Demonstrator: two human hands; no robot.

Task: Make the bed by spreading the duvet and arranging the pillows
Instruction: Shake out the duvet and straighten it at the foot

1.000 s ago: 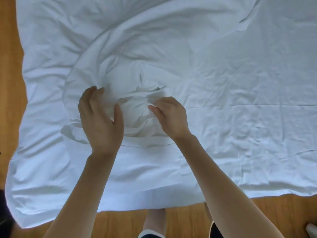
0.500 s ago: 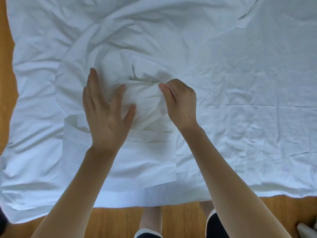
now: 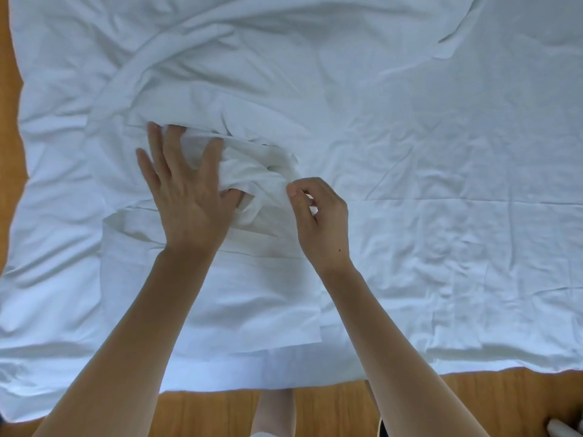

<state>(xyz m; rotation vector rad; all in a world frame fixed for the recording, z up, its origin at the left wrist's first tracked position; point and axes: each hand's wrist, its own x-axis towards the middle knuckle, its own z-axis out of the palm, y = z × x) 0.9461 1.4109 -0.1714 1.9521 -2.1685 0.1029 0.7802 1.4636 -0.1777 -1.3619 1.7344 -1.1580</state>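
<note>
We lose the wide white crumpled duvet (image 3: pixel 441 152) past the top, left and right edges. Our left hand (image 3: pixel 186 197) has its thumb tip tucked under a bunched fold, and whether our right hand (image 3: pixel 318 216) pinches cloth is hidden. A small pale object (image 3: pixel 564 428) on the wooden floor (image 3: pixel 504 392) is cut off at the bottom right corner.

both bare forearms are extended forward from the lower edge of the view. the left hand (image 3: pixel 186 197) is held palm down with the fingers spread and nearly straight, and the thumb is angled out to the right with its tip hidden. the right hand (image 3: pixel 318 220) is held just beside it, apart from it, with the fingers curled inward and the thumb tip brought close to the index finger. a bare leg is seen below, between the arms.
</note>
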